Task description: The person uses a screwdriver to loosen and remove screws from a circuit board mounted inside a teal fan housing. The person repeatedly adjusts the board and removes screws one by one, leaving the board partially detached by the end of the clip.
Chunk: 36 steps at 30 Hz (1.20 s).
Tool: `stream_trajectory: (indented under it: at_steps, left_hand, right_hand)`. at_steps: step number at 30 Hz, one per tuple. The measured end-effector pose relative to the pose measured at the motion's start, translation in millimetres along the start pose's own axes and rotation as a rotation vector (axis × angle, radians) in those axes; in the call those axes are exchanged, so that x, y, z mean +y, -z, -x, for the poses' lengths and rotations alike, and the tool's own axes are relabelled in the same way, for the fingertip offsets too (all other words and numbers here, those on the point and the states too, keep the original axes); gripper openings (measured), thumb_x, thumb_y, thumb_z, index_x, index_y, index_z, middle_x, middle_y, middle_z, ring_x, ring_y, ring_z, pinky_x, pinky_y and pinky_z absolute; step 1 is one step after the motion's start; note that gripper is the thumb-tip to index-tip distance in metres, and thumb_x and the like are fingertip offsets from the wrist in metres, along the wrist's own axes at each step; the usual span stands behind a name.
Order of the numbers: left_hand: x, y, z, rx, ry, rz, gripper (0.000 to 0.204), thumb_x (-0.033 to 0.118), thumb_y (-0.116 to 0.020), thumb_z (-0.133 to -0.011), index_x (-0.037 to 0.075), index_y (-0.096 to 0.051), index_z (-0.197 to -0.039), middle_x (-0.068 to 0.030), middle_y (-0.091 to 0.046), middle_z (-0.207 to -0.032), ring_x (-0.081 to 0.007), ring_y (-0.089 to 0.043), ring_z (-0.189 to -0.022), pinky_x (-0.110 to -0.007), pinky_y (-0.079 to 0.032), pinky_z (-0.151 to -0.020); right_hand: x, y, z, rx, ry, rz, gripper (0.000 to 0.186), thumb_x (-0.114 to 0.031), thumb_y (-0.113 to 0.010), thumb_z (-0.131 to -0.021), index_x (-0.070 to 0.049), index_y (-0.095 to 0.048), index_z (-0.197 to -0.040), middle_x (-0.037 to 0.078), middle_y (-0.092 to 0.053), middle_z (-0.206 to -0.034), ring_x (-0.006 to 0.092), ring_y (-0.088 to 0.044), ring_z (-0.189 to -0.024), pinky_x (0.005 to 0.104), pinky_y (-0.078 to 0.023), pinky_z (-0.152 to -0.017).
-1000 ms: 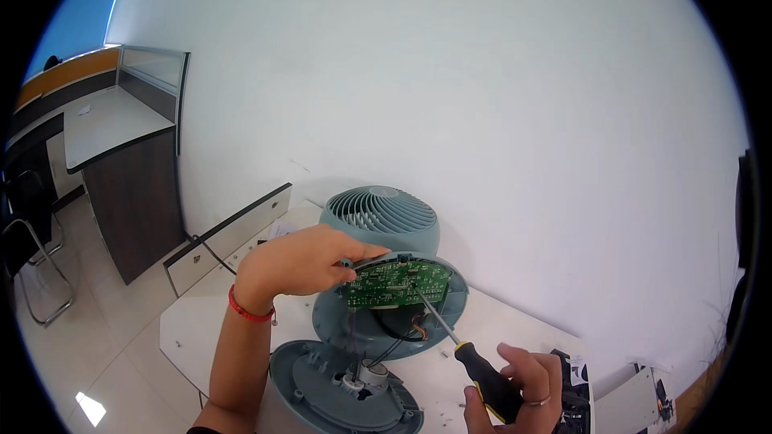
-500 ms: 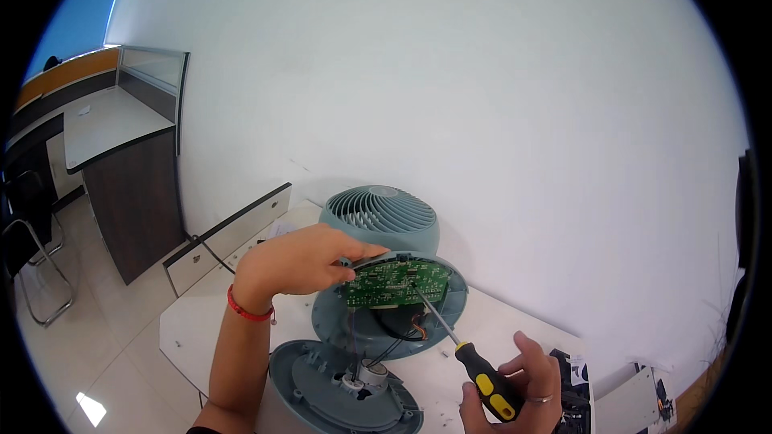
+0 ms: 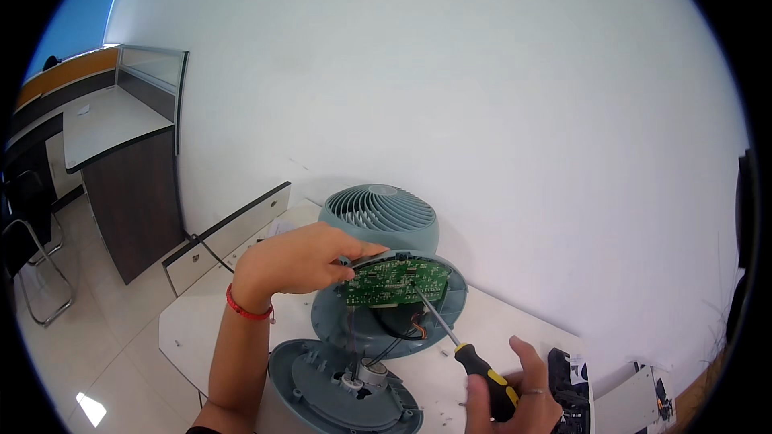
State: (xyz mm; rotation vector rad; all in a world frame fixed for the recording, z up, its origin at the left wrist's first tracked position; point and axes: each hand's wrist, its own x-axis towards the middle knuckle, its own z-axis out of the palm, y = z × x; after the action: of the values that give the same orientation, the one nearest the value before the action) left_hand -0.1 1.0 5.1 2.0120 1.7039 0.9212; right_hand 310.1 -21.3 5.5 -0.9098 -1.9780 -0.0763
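The right hand (image 3: 515,390) gripped a yellow-and-black-handled screwdriver (image 3: 450,329), its shaft slanting up-left onto the green circuit board (image 3: 394,281), which the left hand (image 3: 293,257) pinched beside the grey-blue fan housing (image 3: 379,213).

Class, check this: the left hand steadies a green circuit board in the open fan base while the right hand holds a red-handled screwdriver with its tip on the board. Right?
Not quite. The head view shows the screwdriver handle is yellow and black. Otherwise correct: left hand steadies the green circuit board, right hand holds the tool.
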Motion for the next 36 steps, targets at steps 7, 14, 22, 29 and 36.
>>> stream_trajectory:
  at_steps: [7, 14, 22, 29, 36]
  left_hand:
    - [1.8, 1.0, 0.9, -0.005, 0.01, 0.006, 0.055, -0.001, -0.062, -0.093, 0.014, -0.062, -0.145, -0.0182, -0.075, -0.113, -0.0312, -0.071, -0.094, -0.037, -0.054, -0.088]
    - [-1.4, -0.2, 0.0, 0.006, -0.005, 0.004, 0.055, -0.001, -0.062, -0.093, 0.014, -0.062, -0.145, -0.0179, -0.076, -0.112, -0.0314, -0.071, -0.094, -0.037, -0.054, -0.089]
    - [-3.0, -0.6, 0.4, 0.011, -0.052, 0.008, 0.056, 0.001, -0.062, -0.092, 0.014, -0.06, -0.147, -0.0194, -0.075, -0.109, -0.0328, -0.07, -0.092, -0.038, -0.054, -0.086]
    - [-2.0, -0.7, 0.7, 0.007, -0.043, 0.002, 0.055, -0.001, -0.06, -0.092, 0.01, -0.06, -0.146, -0.0201, -0.074, -0.114, -0.0337, -0.071, -0.097, -0.038, -0.054, -0.088]
    - [5.9, -5.4, 5.8, 0.034, 0.002, -0.049, 0.053, 0.007, -0.061, -0.091, 0.006, -0.059, -0.144, -0.0216, -0.074, -0.109, -0.0381, -0.069, -0.092, -0.041, -0.054, -0.084]
  right_hand:
    - [-1.8, 6.1, 1.3, -0.064, -0.05, -0.091, 0.048, -0.007, -0.084, -0.084, -0.008, -0.068, -0.128, 0.008, -0.061, -0.082, 0.0195, -0.059, -0.064, 0.0334, -0.048, -0.058]
    - [-1.3, -1.3, -1.3, 0.021, 0.072, -0.107, 0.042, 0.0, -0.079, -0.085, -0.008, -0.069, -0.125, 0.008, -0.063, -0.091, 0.0209, -0.06, -0.074, 0.0342, -0.049, -0.063]
    - [3.8, -0.9, -2.0, 0.054, 0.165, -0.169, 0.041, 0.005, -0.078, -0.081, -0.008, -0.07, -0.119, 0.013, -0.066, -0.106, 0.0275, -0.065, -0.087, 0.0368, -0.054, -0.075]
    - [2.4, 1.5, -3.5, 0.04, 0.221, -0.115, 0.042, 0.008, -0.078, -0.076, -0.008, -0.071, -0.114, 0.014, -0.066, -0.107, 0.0313, -0.067, -0.094, 0.039, -0.056, -0.08]
    - [3.1, 0.9, -3.3, 0.049, 0.217, -0.109, 0.042, 0.008, -0.078, -0.076, -0.008, -0.072, -0.114, 0.014, -0.066, -0.108, 0.0313, -0.066, -0.094, 0.0392, -0.056, -0.08]
